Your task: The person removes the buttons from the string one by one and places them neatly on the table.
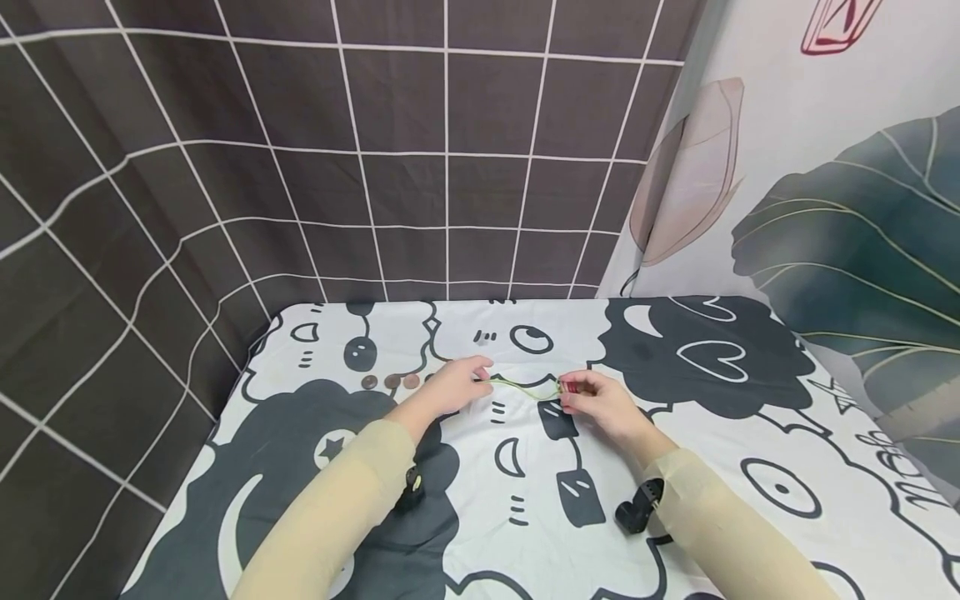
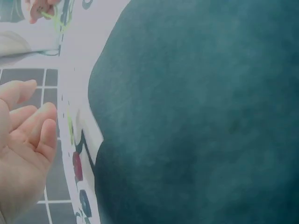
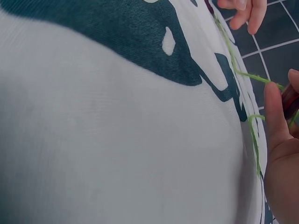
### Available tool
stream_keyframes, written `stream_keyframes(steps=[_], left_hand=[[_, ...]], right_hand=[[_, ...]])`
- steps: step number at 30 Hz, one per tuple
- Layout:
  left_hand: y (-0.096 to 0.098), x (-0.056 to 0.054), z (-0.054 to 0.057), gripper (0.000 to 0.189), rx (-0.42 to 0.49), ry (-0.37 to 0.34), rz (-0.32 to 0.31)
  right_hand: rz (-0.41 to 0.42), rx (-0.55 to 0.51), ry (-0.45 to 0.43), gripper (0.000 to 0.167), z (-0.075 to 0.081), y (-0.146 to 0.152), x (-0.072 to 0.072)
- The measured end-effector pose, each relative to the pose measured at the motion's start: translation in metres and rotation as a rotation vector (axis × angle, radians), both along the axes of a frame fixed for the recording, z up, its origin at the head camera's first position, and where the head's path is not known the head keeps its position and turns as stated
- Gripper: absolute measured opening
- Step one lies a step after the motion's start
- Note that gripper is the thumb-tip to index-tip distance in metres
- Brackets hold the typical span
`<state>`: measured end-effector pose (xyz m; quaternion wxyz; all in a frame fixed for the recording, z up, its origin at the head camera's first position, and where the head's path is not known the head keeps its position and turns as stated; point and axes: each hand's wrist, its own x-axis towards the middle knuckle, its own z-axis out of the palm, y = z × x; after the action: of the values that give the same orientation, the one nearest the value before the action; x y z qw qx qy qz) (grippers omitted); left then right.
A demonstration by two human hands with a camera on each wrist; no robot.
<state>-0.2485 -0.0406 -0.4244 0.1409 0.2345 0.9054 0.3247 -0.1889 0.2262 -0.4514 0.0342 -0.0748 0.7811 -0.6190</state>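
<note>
And here's the green string point(image 1: 512, 383), running in a slack, shallow wave over the patterned surface point(image 1: 525, 550), with the right hand point(image 1: 600, 404) at its right end, fingers pinching a reddish disc point(image 3: 289, 100) that the string runs up to! At the string's left end hovers the left hand point(image 1: 453, 387), fingers loosely curved and released, gripping nothing. Further left of the string comes a row of brown discs point(image 1: 392, 381), well apart from it. Now the danger, as I judge it: that slack string could snag on the pinching fingers, or slip free of the disc if nothing secures it; how it's fastened, I can't tell. A careless leftward sweep of the left hand could scatter the row. Containers? None shows in any view
</note>
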Motion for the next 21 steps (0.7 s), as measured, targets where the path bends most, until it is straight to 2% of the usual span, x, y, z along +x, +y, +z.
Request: stream_keyframes(steps=[5, 14, 21], left_hand=[[0.003, 0.003, 0.0, 0.048, 0.002, 0.001, -0.036], [0.012, 0.007, 0.003, 0.05, 0.014, -0.013, -0.045], [0.016, 0.006, 0.001, 0.049, 0.017, -0.01, -0.067]], right_hand=[[0.013, -0.002, 0.016, 0.037, 0.0, 0.001, 0.0], [0.033, -0.015, 0.003, 0.038, -0.001, 0.001, -0.001], [0.018, -0.008, 0.003, 0.037, -0.001, -0.001, 0.0]])
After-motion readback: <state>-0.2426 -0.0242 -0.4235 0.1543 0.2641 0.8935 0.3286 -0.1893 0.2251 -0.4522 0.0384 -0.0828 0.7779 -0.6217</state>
